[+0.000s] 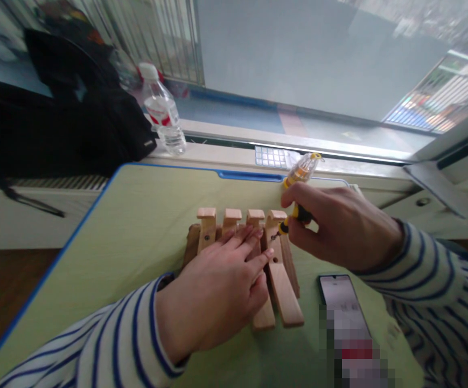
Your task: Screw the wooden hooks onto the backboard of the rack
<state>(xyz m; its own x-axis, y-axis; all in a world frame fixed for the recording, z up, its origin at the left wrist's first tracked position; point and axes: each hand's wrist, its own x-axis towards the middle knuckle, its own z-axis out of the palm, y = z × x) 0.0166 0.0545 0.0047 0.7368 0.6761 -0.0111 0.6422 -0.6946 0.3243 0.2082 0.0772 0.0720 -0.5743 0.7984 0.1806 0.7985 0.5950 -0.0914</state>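
A wooden piece (283, 280) made of several parallel slats with notched ends lies on the green table (137, 215). My left hand (217, 291) lies flat on the slats, fingers stretched out and pressing them down. My right hand (339, 226) is closed around a yellow-and-black screwdriver (300, 178) with a clear handle. Its tip touches the upper end of the rightmost slat, beside my left fingertips. Both arms wear striped sleeves.
A phone (344, 307) lies on the table right of the slats. On the windowsill behind stand a plastic water bottle (163, 110), a black bag (56, 118) and a small white keypad (274, 156). The table's blue edge runs along the left.
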